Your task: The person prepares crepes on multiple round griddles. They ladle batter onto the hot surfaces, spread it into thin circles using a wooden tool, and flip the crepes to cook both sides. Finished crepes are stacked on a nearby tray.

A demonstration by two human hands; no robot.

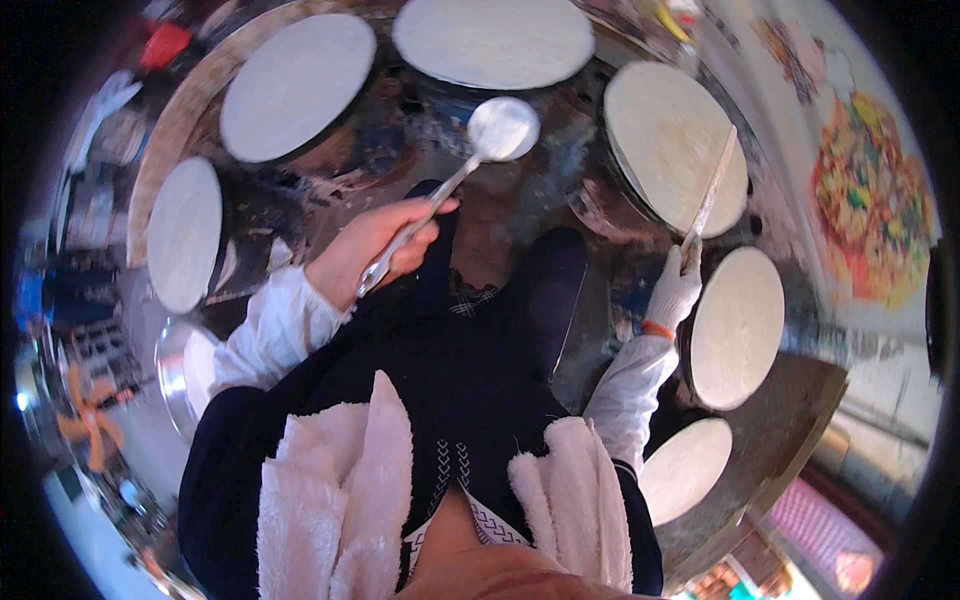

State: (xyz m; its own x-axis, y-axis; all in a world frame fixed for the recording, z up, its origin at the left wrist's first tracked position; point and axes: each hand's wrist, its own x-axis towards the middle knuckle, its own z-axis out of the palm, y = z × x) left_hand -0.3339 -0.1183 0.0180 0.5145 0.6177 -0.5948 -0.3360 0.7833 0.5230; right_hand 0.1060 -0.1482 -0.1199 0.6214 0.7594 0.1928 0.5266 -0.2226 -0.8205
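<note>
My bare left hand (385, 243) is closed around the handle of a metal ladle (503, 129), whose bowl is coated with white batter and hangs over the space between the griddles. My right hand (677, 288), in a white knit glove, grips a long, thin spatula (712, 190). Its blade reaches up over a round pancake (668, 140) at the far right, which has a slightly uneven, yellowish surface; whether the blade touches it I cannot tell. Just beyond the ladle lies a smooth white pancake (493, 40). Closest to my gloved hand is another pancake (738, 328).
More round pancakes curve around me: one at far left (298, 88), one at left (186, 235), one at lower right (687, 470). A metal basin (174, 375) with white contents stands beside my left arm. An orange-bladed fan (90, 415) is farther left.
</note>
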